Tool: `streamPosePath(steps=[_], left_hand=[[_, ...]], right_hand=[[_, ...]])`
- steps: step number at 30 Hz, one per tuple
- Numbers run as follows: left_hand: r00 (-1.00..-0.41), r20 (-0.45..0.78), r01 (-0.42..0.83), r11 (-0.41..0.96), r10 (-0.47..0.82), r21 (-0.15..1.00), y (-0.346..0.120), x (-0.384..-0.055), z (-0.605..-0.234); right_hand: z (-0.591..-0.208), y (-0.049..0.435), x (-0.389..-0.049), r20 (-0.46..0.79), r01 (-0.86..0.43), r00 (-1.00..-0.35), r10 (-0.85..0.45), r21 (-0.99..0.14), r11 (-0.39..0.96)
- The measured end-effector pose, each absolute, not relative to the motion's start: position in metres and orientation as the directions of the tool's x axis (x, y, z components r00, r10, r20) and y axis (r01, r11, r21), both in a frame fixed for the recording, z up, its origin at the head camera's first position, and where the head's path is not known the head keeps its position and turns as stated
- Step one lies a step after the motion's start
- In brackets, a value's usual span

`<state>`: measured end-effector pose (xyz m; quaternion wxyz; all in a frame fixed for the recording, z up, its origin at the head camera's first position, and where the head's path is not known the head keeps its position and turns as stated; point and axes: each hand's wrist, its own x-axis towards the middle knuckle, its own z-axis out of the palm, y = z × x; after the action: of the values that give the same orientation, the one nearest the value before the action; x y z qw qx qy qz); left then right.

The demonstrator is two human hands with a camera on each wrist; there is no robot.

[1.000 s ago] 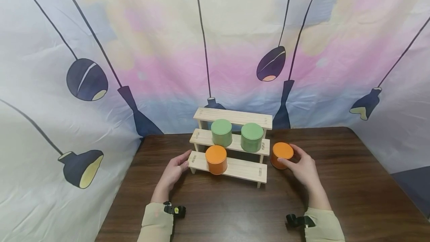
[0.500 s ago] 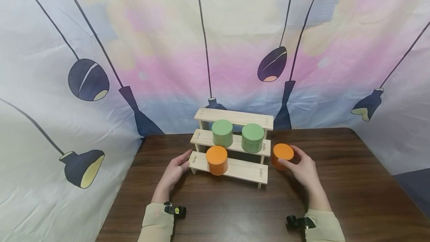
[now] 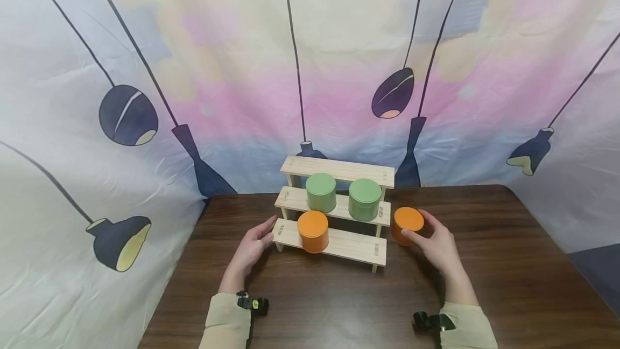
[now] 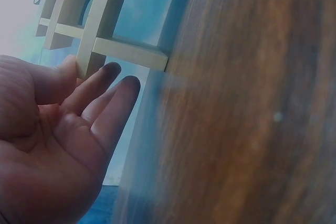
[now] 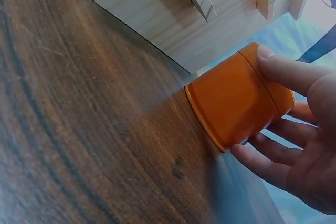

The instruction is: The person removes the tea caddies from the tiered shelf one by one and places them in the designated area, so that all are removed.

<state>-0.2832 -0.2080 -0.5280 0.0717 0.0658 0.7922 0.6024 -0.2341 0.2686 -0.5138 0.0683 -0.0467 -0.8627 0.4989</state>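
A three-step wooden display shelf [image 3: 356, 246] stands on the table. At the left end of its lowest step, my left hand [image 3: 248, 248] grips the plank's edge with thumb and finger; the other fingers [image 4: 118, 106] extend loosely beneath. My right hand [image 3: 438, 245] holds an orange round tin [image 3: 408, 225] just right of the shelf, thumb on the near side, fingers round the far side. In the right wrist view the tin [image 5: 236, 98] stands upright, its base on the tabletop. Another orange tin [image 3: 312, 232] sits on the lowest step, left of centre.
Two green round tins [image 3: 321, 193] [image 3: 365, 200] stand on the middle step. The top plank [image 3: 337, 170] bears nothing. Dark brown tabletop [image 3: 334, 306] surrounds the shelf, and a cloth backdrop [image 3: 232, 69] printed with lamps hangs close behind it.
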Motion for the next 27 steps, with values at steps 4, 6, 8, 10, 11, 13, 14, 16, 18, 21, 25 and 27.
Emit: streamPosePath(steps=[4, 6, 8, 10, 11, 13, 14, 16, 18, 21, 25, 27], left_hand=[[-0.98, -0.039, 0.014, 0.264, 0.193, 0.964, -0.2077, -0.2832, -0.5276], [-0.98, -0.04, 0.013, 0.263, 0.194, 0.965, -0.2078, -0.283, -0.5274], [-0.98, -0.041, 0.012, 0.264, 0.195, 0.965, -0.2079, -0.283, -0.5275], [-0.98, -0.04, 0.014, 0.266, 0.197, 0.964, -0.208, -0.283, -0.5277], [-0.98, -0.041, 0.012, 0.265, 0.196, 0.964, -0.2081, -0.2831, -0.5278], [-0.98, -0.041, 0.013, 0.266, 0.196, 0.964, -0.208, -0.2831, -0.5279], [-0.98, -0.041, 0.013, 0.267, 0.196, 0.964, -0.208, -0.283, -0.528], [-0.98, -0.043, 0.01, 0.266, 0.193, 0.964, -0.2079, -0.2826, -0.5282], [-0.98, -0.045, 0.008, 0.266, 0.192, 0.964, -0.2076, -0.2823, -0.5281], [-0.98, -0.046, 0.007, 0.266, 0.192, 0.964, -0.2076, -0.2823, -0.5284], [-0.98, -0.044, 0.009, 0.267, 0.193, 0.964, -0.2082, -0.2829, -0.529], [-0.98, -0.046, 0.007, 0.269, 0.192, 0.963, -0.2086, -0.2827, -0.529]], right_hand=[[-0.5136, 0.2687, -0.2344, 0.058, 0.022, -0.987, 0.147, -0.873, 0.488], [-0.5134, 0.2689, -0.2343, 0.046, 0.03, -0.988, 0.144, -0.876, 0.482], [-0.5132, 0.2693, -0.2342, 0.038, 0.035, -0.989, 0.141, -0.876, 0.481], [-0.5131, 0.2696, -0.2341, 0.034, 0.036, -0.99, 0.137, -0.876, 0.481], [-0.5132, 0.2699, -0.2342, 0.034, 0.036, -0.99, 0.136, -0.876, 0.482], [-0.5132, 0.2702, -0.2343, 0.034, 0.034, -0.991, 0.133, -0.875, 0.484], [-0.5132, 0.2704, -0.2343, 0.034, 0.034, -0.991, 0.131, -0.874, 0.484], [-0.5132, 0.2705, -0.2341, 0.03, 0.036, -0.991, 0.128, -0.874, 0.484], [-0.5133, 0.2707, -0.2337, 0.024, 0.04, -0.992, 0.126, -0.874, 0.484], [-0.5132, 0.2713, -0.2331, 0.014, 0.047, -0.992, 0.123, -0.875, 0.482], [-0.5103, 0.2725, -0.2315, 0.01, 0.052, -0.992, 0.126, -0.878, 0.476], [-0.5071, 0.2733, -0.2297, 0.014, 0.051, -0.991, 0.132, -0.878, 0.476]])
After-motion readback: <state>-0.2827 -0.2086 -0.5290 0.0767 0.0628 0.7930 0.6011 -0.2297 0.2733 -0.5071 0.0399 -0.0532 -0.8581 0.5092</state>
